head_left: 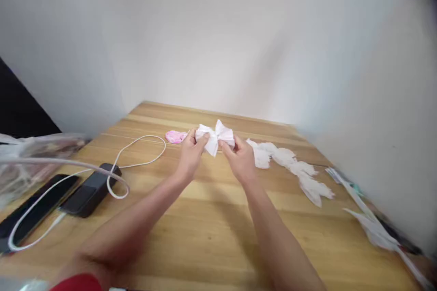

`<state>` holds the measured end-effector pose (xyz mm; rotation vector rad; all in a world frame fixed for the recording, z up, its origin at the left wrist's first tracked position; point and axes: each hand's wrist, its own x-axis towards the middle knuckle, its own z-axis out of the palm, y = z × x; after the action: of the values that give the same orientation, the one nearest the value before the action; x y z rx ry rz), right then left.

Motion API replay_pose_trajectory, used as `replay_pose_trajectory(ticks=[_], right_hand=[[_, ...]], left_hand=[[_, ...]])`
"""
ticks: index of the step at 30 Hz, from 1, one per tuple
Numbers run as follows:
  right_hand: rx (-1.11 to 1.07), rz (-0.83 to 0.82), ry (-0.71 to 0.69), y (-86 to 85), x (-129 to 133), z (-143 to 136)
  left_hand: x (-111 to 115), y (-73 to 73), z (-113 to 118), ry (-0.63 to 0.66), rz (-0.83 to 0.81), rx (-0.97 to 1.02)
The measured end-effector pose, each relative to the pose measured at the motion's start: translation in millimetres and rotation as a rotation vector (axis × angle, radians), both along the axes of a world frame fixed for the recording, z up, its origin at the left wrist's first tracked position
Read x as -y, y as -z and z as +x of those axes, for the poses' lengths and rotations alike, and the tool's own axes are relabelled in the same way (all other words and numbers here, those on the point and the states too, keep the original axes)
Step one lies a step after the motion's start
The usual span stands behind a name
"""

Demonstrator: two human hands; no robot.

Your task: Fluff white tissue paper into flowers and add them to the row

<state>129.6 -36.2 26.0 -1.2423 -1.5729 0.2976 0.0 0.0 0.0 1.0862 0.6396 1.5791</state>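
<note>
Both hands pinching white tissue bow [215, 137] just above tabletop [205, 218], centre-far: left hand [190, 154] gripping left wing, right hand [241, 160] gripping right wing, fingers pressing together on paper.

Bow looking featherlight, soft, crushable, tearing easily; best holding at gathered middle, not at thin flared edges.

More white tissue pieces [293, 168] lying right of bow; pink wad [175, 136] lying left.

No readable writing or brand showing.

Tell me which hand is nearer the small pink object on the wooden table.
Left. The left hand sits just right of the small pink object; the right hand is farther right, across the white folded tissue.
</note>
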Motion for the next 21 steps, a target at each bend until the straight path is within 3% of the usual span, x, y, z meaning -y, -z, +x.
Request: replay_pose_trajectory(ticks=[7, 11, 16, 21], right_hand=[[-0.271, -0.145, -0.154, 0.6, -7.5, 9.1], [-0.278, -0.142, -0.197, -1.6, -5.6, 7.9], [-0.229, -0.153, -0.210, -2.0, -4.6, 8.2], [-0.188, -0.116, -0.172, -3.5, -2.9, 8.1]], left_hand=[[9.7, -13.6, 0.1, 0.128, -0.069, 0.147], [8.8, -12.7, -0.5, 0.149, -0.076, 0.156], [6.0, -10.3, -3.0, 0.095, -0.069, 0.117], [8.7, -7.6, -2.1, 0.018, 0.033, -0.083]])
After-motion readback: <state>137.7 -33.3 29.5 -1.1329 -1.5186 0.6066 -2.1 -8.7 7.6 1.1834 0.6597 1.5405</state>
